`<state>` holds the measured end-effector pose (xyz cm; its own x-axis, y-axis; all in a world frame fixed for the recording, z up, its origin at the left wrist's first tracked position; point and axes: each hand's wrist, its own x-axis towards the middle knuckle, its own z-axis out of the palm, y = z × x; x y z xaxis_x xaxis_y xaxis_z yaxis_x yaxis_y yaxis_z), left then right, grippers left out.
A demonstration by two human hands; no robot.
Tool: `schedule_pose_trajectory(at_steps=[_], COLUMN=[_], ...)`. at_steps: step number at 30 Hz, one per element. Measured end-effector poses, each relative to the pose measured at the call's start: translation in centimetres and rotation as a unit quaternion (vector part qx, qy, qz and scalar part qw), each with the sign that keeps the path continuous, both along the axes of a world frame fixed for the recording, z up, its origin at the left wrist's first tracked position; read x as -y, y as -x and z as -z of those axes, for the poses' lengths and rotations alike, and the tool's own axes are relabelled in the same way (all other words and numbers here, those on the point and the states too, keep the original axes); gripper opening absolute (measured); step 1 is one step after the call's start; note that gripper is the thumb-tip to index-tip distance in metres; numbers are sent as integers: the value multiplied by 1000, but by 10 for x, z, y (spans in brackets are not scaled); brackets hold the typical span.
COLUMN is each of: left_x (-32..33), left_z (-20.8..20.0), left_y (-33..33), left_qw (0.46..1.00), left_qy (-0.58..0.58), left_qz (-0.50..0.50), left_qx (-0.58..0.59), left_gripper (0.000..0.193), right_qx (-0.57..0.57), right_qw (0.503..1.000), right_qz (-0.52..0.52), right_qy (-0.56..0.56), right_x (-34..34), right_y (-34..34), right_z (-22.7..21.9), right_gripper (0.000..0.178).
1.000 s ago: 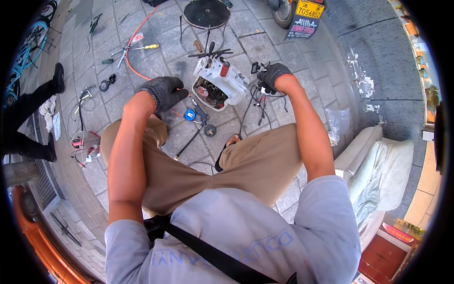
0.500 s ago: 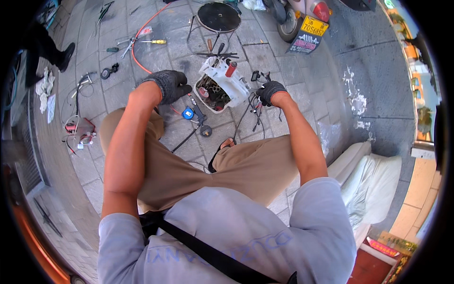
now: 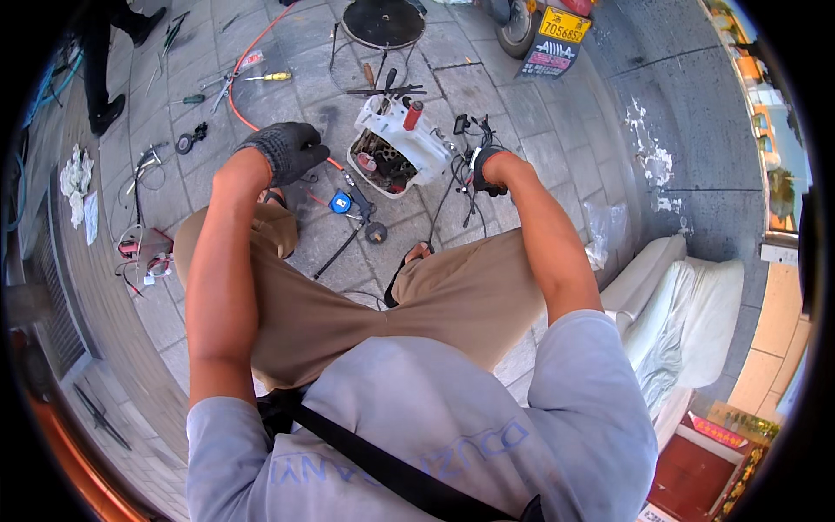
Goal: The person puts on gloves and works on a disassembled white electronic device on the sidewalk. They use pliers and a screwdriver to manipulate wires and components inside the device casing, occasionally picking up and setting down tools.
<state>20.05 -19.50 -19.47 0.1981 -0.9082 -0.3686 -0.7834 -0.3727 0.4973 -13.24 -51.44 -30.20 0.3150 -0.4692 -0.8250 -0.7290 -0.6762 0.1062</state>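
My left hand [image 3: 300, 152], in a dark grey knit glove, hovers left of a white plastic tool bin [image 3: 426, 150]. Its fingers are slightly bent and a little apart, with nothing visible in them. Loose tools fill the bin, and a red handle [image 3: 413, 116] sticks up from its top. Right of the bin, my gloved right hand [image 3: 490, 170] is closed among black cables [image 3: 470, 209]. A pale bit shows at its edge; its fingertips are hidden. Between my knees and the bin lies an air inflator with a blue gauge [image 3: 340, 202].
A round black stool [image 3: 383, 22] stands beyond the bin. An orange hose [image 3: 235, 83], a yellow-handled screwdriver [image 3: 270, 76] and wrenches lie at the far left. A red box with wires [image 3: 146, 248] sits left of my knee. Another person's legs [image 3: 100, 74] stand far left; a scooter wheel [image 3: 517, 30] is far right.
My left hand has drawn slightly left, away from the bin. My right hand has shifted slightly left and turned. The other person's legs have moved, and the whole view has tilted a little.
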Motion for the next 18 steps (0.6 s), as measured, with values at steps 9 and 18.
schedule_pose_trajectory(at_steps=[9,18], left_x=[-15,-43], left_z=[-19,-44], left_y=[-41,-50], left_qw=[888,649], left_qy=[350,590], left_qz=[-284,-466], left_qx=[92,-117], left_gripper=[48,36], right_qx=[247,260], right_qw=[968,948], right_qz=[-22,-72], right_qy=[27,168], right_x=[-29,-80], right_y=[-36,-74], right_z=[-42,-15], right_gripper=[57,53])
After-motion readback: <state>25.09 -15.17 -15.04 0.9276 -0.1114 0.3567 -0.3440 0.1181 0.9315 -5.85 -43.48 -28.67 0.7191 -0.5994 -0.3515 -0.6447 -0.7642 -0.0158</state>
